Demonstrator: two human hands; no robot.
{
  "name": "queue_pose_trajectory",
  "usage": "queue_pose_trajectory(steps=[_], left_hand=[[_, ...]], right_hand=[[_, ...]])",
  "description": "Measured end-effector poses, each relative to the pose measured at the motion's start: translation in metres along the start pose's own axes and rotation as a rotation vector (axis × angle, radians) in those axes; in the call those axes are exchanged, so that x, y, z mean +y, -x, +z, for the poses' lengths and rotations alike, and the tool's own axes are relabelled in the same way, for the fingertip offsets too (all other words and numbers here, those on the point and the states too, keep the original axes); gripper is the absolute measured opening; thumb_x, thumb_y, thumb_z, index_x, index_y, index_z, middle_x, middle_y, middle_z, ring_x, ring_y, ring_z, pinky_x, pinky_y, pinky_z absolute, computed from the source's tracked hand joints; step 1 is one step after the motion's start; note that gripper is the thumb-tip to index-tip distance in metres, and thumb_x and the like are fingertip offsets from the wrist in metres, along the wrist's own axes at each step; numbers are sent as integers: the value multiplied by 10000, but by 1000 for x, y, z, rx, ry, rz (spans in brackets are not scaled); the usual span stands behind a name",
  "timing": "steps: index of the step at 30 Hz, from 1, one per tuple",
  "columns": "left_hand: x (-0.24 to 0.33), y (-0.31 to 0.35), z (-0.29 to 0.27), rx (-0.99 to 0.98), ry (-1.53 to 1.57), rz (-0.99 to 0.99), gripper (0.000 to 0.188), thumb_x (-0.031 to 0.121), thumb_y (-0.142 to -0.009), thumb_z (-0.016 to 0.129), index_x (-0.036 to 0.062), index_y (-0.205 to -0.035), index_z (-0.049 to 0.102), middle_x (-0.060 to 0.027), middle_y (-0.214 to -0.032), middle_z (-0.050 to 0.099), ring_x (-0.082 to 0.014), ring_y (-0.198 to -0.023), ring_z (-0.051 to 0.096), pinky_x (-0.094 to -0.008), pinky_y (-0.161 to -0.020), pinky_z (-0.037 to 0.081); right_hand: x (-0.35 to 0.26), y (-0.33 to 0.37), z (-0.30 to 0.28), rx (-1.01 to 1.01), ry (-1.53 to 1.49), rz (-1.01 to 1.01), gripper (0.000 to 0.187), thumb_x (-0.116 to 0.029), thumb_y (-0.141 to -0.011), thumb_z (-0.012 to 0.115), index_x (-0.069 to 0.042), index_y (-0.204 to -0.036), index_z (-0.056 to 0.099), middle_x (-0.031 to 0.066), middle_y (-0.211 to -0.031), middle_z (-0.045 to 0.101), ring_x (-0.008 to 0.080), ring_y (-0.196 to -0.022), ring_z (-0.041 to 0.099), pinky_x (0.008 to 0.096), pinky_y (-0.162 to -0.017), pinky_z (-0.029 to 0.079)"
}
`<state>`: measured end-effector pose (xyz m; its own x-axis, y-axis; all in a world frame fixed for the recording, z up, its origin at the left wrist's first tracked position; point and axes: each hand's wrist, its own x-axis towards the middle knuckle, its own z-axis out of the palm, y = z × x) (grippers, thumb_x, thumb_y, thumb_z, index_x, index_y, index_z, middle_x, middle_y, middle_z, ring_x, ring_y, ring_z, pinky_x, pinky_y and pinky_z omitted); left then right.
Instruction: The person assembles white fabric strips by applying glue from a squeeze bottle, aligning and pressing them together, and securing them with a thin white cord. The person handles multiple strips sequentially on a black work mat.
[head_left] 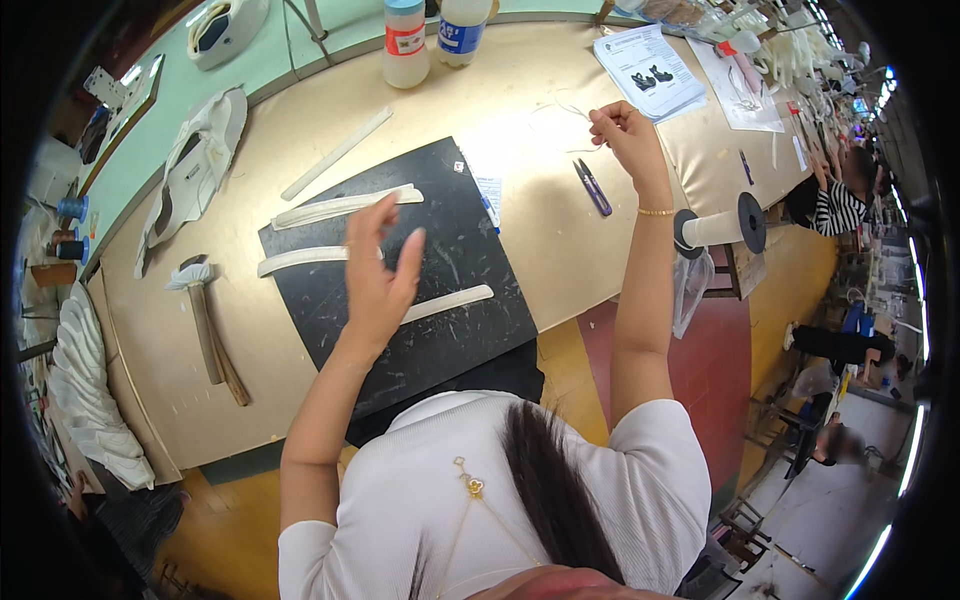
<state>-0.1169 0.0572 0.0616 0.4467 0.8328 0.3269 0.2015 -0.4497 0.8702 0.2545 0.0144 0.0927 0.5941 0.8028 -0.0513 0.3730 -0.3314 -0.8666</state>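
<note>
My left hand (381, 272) is raised over a black mat (455, 250), fingers apart, with nothing visible in it. Three white strips lie on the mat: one at the far edge (340, 207), one (300, 260) partly behind my left hand, one nearer me (450, 303). My right hand (625, 135) is stretched out over the tan tabletop (540, 100), its fingertips pinched on a thin pale thread (568, 108) that loops off to the left. Small purple snips (593, 187) lie on the table just below that hand.
A hammer with a wrapped head (208, 325) lies left of the mat, and a loose white strip (335, 153) beyond it. Two bottles (406, 42) stand at the far edge, printed sheets (648, 70) to the right. A spool (720, 226) sticks out at the table's right edge. Other people work farther right.
</note>
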Motion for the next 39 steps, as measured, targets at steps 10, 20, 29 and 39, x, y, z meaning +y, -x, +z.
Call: queue_pose_trajectory(steps=[10, 20, 29, 39], left_hand=[[36, -67, 65, -388, 438, -241, 338, 223, -962, 702, 3, -1210, 636, -108, -989, 652, -216, -1041, 634, -375, -1028, 458], [5, -26, -49, -121, 1507, -499, 234, 231, -1058, 545, 33, -1078, 669, -40, -773, 622, -212, -833, 683, -427, -947, 565], [0, 10, -150, 180, 1567, -258, 264, 164, -990, 634, 64, -1234, 637, -46, -968, 643, -190, -882, 642, -379, -943, 497], [-23, 52, -161, 137, 1390, -403, 289, 212, -1043, 574, 52, -1276, 636, -89, -1039, 554, -205, -949, 517, -327, -815, 456]], right_hand=[[-73, 80, 14, -267, -249, -91, 237, -232, -967, 698, -7, -949, 625, 49, -878, 668, 105, -649, 652, 229, -596, 514], [-50, 101, 30, -258, -253, -147, 191, -142, -924, 743, -47, -1001, 597, 92, -1110, 673, 160, -1018, 652, 316, -924, 519], [-89, 124, 60, -734, -258, -5, 362, -121, -918, 739, 1, -1184, 527, 31, -842, 645, 73, -585, 608, 197, -531, 482], [-28, 193, -63, -609, -85, 412, 298, -308, -1018, 609, -25, -995, 701, 10, -706, 652, 37, -471, 469, 195, -439, 367]])
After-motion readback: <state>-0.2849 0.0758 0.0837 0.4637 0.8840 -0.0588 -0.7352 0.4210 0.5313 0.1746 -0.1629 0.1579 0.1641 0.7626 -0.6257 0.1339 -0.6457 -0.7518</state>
